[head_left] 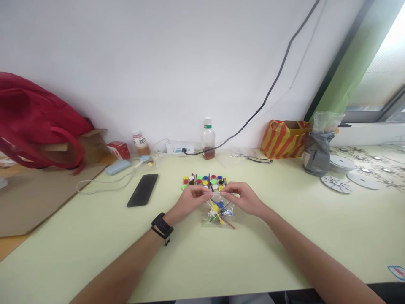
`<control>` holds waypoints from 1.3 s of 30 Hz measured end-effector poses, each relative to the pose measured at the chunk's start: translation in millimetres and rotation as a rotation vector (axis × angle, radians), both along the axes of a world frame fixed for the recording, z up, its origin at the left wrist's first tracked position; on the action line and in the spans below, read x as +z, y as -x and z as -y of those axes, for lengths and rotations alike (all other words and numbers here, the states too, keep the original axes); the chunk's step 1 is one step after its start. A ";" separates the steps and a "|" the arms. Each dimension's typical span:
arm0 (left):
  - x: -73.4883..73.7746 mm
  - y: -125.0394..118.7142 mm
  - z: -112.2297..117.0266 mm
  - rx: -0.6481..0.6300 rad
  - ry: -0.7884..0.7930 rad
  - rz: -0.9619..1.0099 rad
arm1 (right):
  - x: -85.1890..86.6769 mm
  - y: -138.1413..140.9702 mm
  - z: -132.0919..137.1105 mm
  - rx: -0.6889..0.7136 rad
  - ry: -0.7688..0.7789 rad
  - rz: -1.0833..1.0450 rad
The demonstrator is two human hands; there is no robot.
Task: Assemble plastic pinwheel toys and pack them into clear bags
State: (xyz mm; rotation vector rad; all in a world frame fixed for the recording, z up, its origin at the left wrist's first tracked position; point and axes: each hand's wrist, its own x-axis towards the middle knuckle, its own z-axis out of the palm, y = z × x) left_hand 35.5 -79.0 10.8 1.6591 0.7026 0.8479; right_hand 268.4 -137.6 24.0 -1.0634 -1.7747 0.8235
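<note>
Bright, diffuse light fills the view, strongest at the window point(384, 67), beyond and far right of the fingers point(205, 196), where the glass burns out to white. Around them, shadows on the bench point(177, 266) are faint. Glints fleck the clear bag point(209, 222) just below them (fine detail there is soft). Wide-angle stretching distorts the backpack point(34, 109), far left of them.

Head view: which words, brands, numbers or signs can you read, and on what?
"炭", probably: small bottle; its other lettering is unclear.
Tall bottle, green band: too small to read.
Power strip, blue print: too small.
Red box, pale marks: too blurred.
Table sticker, red mark: unreadable.
Clear bag, blue-and-white marks: unreadable.
</note>
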 end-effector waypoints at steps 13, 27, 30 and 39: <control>3.9 -2.7 12.6 -0.095 0.005 -0.031 | -3.3 5.5 5.1 0.077 0.078 0.017; 6.4 -1.2 14.7 -0.151 0.044 -0.161 | 26.1 -27.5 9.9 0.364 0.362 0.141; 8.0 -2.0 18.3 -0.210 0.093 -0.204 | 29.5 -34.7 9.8 0.404 0.418 0.213; 4.6 -3.5 23.1 -0.298 0.041 -0.218 | 38.6 -80.2 7.8 0.320 0.405 0.202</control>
